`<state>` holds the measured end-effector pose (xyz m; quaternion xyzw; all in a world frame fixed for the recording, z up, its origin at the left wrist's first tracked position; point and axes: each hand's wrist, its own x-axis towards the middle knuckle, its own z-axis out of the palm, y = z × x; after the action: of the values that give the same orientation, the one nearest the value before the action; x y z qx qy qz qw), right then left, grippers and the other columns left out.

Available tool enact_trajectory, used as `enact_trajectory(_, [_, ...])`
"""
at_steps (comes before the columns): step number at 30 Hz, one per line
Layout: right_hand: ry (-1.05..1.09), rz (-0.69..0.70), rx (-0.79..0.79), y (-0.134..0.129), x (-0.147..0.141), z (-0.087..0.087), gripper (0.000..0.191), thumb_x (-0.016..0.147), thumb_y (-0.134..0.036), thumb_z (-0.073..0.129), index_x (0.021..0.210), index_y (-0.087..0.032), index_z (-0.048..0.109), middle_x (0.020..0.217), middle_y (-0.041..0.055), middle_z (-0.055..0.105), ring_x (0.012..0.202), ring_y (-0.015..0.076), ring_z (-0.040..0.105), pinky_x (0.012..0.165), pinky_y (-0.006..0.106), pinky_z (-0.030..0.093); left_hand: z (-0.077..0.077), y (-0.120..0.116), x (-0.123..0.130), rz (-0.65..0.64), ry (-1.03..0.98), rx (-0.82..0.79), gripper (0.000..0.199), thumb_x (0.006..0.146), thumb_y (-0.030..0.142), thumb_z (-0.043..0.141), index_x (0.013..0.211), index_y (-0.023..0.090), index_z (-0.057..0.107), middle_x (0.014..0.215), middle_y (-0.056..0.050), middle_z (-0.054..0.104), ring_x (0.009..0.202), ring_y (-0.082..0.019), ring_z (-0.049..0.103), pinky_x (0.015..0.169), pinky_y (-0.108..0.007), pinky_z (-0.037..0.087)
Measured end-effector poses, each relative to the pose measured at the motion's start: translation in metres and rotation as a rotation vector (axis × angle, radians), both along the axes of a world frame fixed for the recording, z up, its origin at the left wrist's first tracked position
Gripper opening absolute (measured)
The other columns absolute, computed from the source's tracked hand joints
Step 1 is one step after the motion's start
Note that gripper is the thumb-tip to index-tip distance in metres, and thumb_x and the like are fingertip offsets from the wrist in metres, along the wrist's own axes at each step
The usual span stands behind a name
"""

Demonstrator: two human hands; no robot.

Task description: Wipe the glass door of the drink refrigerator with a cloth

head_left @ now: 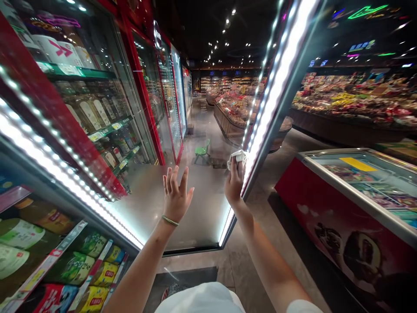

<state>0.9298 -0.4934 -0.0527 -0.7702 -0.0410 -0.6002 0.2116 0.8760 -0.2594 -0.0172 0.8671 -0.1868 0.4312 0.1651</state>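
A glass cooler door (198, 230) with bright light strips along its edges stands swung open before me, its lower glass fogged. My left hand (176, 193) is raised in front of the pane with fingers spread and nothing in it; whether it touches the glass I cannot tell. A thin pale green band (170, 221) circles that wrist. Higher and to the right, my right hand (234, 182) presses a crumpled white cloth (239, 157) near the lit right edge of the door. Its fingers are closed over the cloth.
Cooler shelves with bottles and bagged goods (70, 265) stand close on the left. A red chest freezer (325, 208) is on the right. Beyond the glass are a small green chair (202, 150) and a produce stand (228, 115).
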Motion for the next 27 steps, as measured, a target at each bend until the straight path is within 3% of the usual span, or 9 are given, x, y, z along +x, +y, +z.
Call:
enact_trajectory(3, [0.036, 0.068, -0.081, 0.006, 0.003, 0.009, 0.062, 0.106, -0.008, 0.035, 0.163, -0.032, 0.041, 0.166, 0.0101, 0.046, 0.162, 0.0301, 0.024, 0.127, 0.059, 0.037, -0.004, 0.000, 0.001, 0.009, -0.001, 0.010, 0.090, 0.089, 0.020, 0.074, 0.166, 0.023, 0.027, 0.160, -0.025, 0.041, 0.160, -0.044, 0.023, 0.124, -0.070, 0.030])
enact_trajectory(7, [0.078, 0.186, -0.281, 0.007, -0.003, -0.010, 0.056, 0.103, -0.007, 0.044, 0.150, -0.034, 0.060, 0.153, 0.0071, 0.061, 0.158, 0.0291, 0.035, 0.126, 0.054, 0.042, -0.006, 0.008, 0.001, 0.039, 0.013, 0.004, 0.088, 0.091, 0.022, 0.073, 0.166, 0.025, 0.028, 0.160, -0.023, 0.041, 0.160, -0.044, 0.022, 0.124, -0.071, 0.030])
enact_trajectory(12, [-0.075, 0.027, -0.078, 0.025, 0.007, -0.011, 0.059, 0.104, -0.007, 0.040, 0.158, -0.028, 0.050, 0.161, 0.0124, 0.052, 0.162, 0.0319, 0.025, 0.125, 0.059, 0.041, -0.008, 0.027, 0.000, 0.106, 0.026, -0.030, 0.085, 0.091, 0.021, 0.071, 0.165, 0.027, 0.029, 0.159, -0.022, 0.040, 0.160, -0.045, 0.024, 0.122, -0.073, 0.031])
enact_trajectory(17, [-0.016, 0.162, -0.304, 0.056, 0.010, -0.017, 0.055, 0.101, -0.006, 0.050, 0.148, -0.034, 0.063, 0.149, 0.0067, 0.065, 0.157, 0.0297, 0.038, 0.125, 0.053, 0.042, -0.008, 0.051, 0.001, 0.107, 0.028, -0.019, 0.083, 0.091, 0.022, 0.072, 0.165, 0.025, 0.032, 0.160, -0.022, 0.040, 0.160, -0.044, 0.022, 0.124, -0.072, 0.029])
enact_trajectory(21, [-0.026, 0.091, -0.069, 0.065, 0.012, -0.017, 0.061, 0.104, -0.008, 0.041, 0.160, -0.031, 0.046, 0.165, 0.0099, 0.048, 0.162, 0.0320, 0.025, 0.126, 0.060, 0.038, -0.005, 0.070, 0.008, 0.119, -0.006, -0.012, 0.084, 0.091, 0.023, 0.072, 0.165, 0.024, 0.031, 0.159, -0.023, 0.040, 0.161, -0.045, 0.020, 0.124, -0.073, 0.029])
enact_trajectory(23, [-0.019, 0.074, -0.014, 0.075, 0.017, -0.010, 0.059, 0.106, -0.010, 0.037, 0.160, -0.031, 0.047, 0.167, 0.0094, 0.045, 0.163, 0.0324, 0.022, 0.127, 0.062, 0.035, -0.003, 0.076, 0.012, 0.107, -0.012, -0.004, 0.085, 0.092, 0.024, 0.072, 0.165, 0.023, 0.028, 0.158, -0.024, 0.039, 0.161, -0.045, 0.020, 0.123, -0.072, 0.030])
enact_trajectory(27, [0.051, 0.114, -0.234, 0.098, 0.022, -0.008, 0.046, 0.105, -0.014, 0.047, 0.141, -0.034, 0.069, 0.152, 0.0065, 0.063, 0.156, 0.0309, 0.038, 0.127, 0.054, 0.039, -0.001, 0.089, 0.018, 0.066, -0.002, 0.007, 0.086, 0.093, 0.025, 0.072, 0.166, 0.026, 0.026, 0.158, -0.023, 0.040, 0.160, -0.044, 0.023, 0.123, -0.071, 0.032])
